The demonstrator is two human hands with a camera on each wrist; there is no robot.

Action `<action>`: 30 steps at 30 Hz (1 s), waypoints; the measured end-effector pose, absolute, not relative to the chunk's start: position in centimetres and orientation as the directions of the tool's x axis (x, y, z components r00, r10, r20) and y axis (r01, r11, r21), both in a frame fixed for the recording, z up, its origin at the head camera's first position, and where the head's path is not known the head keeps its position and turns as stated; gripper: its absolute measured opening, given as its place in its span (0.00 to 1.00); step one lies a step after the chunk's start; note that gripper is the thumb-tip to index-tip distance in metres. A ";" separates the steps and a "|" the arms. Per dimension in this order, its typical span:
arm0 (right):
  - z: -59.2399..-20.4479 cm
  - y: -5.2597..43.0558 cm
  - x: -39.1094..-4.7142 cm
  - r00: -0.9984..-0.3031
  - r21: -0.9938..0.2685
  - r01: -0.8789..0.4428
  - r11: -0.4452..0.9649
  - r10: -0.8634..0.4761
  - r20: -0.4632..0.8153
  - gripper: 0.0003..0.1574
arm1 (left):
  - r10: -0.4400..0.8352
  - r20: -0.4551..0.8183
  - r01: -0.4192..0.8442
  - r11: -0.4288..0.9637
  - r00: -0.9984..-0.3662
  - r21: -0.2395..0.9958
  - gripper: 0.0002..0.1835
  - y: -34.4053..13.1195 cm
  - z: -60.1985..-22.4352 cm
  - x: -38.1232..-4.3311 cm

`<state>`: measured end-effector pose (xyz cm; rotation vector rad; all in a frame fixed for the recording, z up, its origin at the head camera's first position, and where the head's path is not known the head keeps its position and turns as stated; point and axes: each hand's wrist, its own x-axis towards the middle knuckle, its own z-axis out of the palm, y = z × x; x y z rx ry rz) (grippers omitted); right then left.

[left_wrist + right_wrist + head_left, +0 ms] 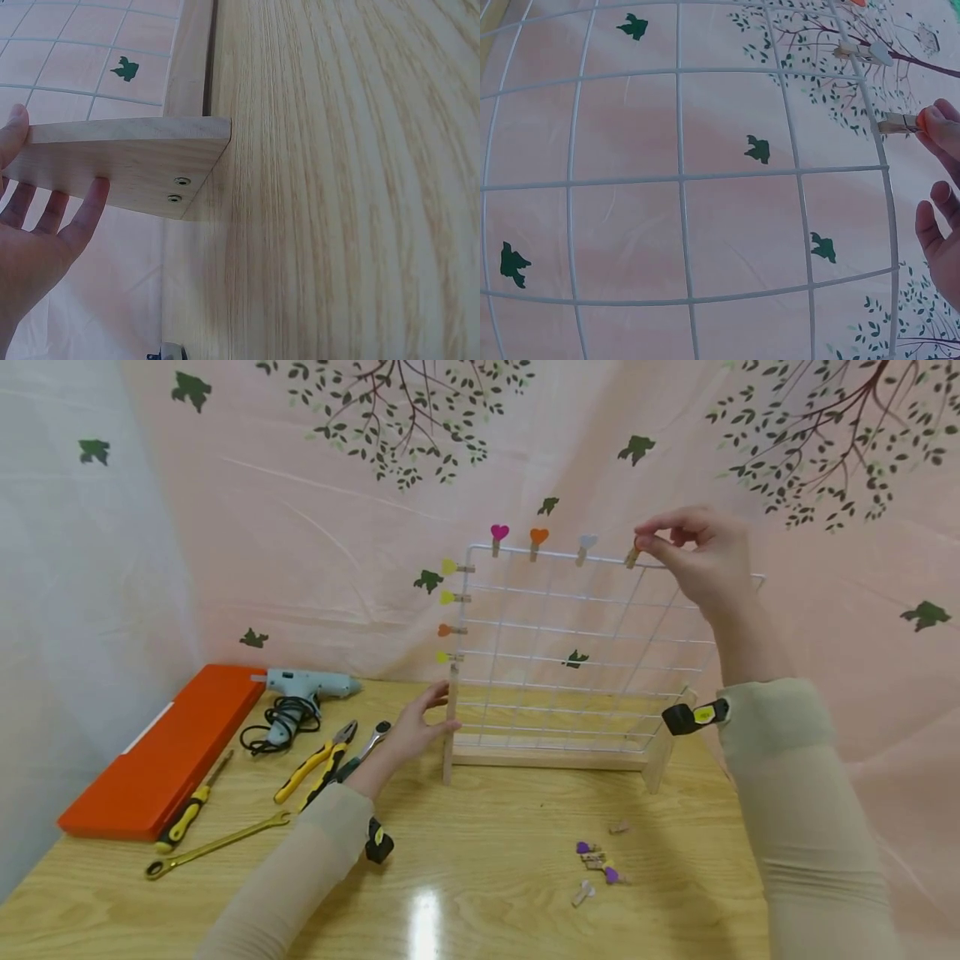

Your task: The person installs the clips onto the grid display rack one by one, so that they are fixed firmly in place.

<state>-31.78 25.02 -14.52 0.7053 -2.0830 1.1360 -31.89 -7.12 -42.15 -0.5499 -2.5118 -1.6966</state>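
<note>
A white wire grid (585, 652) stands upright in a wooden stand (547, 758). At the top wire, my right hand (708, 556) pinches a small clothespin (900, 123) by its orange heart end. Its wooden tips meet the wire. My left hand (37, 240) grips the stand's left side board (127, 157), thumb on one side and fingers against the outer face. Along the top wire sit clothespins with a pink heart (499, 532), an orange heart (539, 536) and a white heart (880, 52). Several more, with yellow (447, 597) and orange hearts, line the left wire.
Loose clothespins (592, 860), some with purple hearts, lie on the table in front of the stand. To the left are an orange case (165, 752), a glue gun (307, 685), pliers (318, 764), a ratchet (371, 742), a screwdriver (187, 814) and a gold wrench (217, 845).
</note>
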 end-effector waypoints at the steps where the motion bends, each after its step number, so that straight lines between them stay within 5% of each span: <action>1: -14.6 25.1 -32.2 -0.634 -0.495 -0.711 0.499 -0.150 0.759 0.09 | 0.255 0.245 0.323 0.332 -0.935 0.886 0.40 -7.1 -42.1 -31.9; 16: -15.6 25.9 -33.7 -0.648 -0.418 -0.677 0.605 -0.223 0.728 0.13 | 0.265 0.246 0.327 0.324 -0.932 0.888 0.40 -7.1 -42.0 -31.7; 30: -19.2 28.7 -30.1 -0.603 -0.358 -0.733 0.578 -0.309 0.736 0.20 | 0.266 0.264 0.343 0.320 -0.927 0.883 0.41 -7.2 -42.1 -31.6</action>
